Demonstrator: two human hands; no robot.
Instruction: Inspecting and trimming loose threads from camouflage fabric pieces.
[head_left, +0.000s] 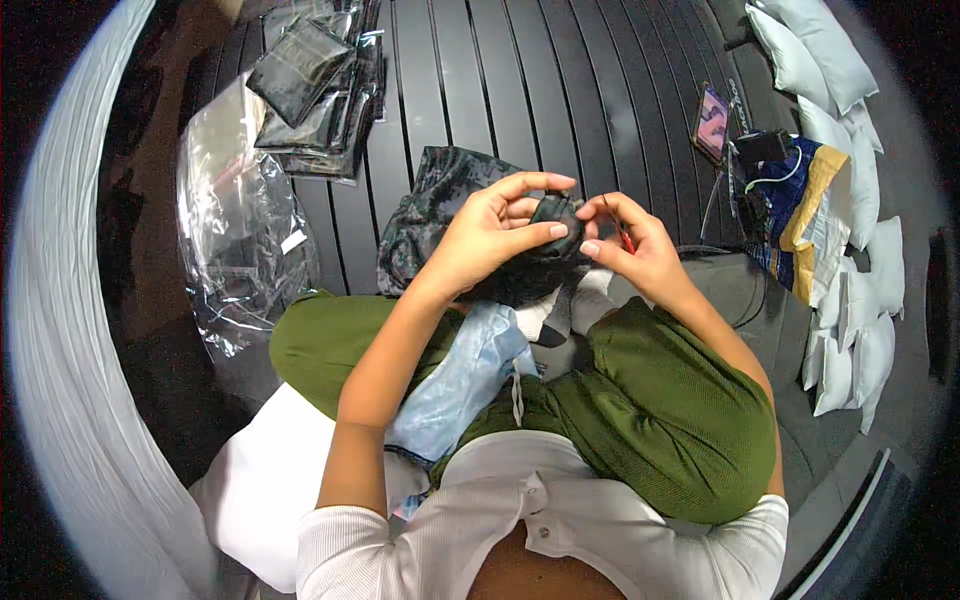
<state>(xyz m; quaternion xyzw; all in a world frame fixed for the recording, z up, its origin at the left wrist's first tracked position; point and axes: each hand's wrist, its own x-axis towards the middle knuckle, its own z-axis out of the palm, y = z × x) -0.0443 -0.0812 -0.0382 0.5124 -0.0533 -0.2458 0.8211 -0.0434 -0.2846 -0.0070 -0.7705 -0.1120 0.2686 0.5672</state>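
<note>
While the left hand (485, 232) pinches a fold of the bunched camo cloth (425, 200), the right hand (648, 250) curls around a red tool (627, 240) just right of it. Most of the cloth lies left, nearer the left hand. No clear long axis, and can't tell if the right fingertips grip fabric.

The person wears a white top (440, 515) with fine ribbing and short sleeves (345, 540) that end in neat hems. Small, round, pale buttons (544, 532) sit along its front edge, beside the open neckline. The trousers (680, 410) are olive green, loose and creased, with a thin pale drawstring (517, 400) hanging at the waist. Farther off, partly hidden, show light socks (595, 303) in white and grey. The left hand (490, 225) and right hand (643, 248) are bare, as are the forearms (393, 345).
</note>
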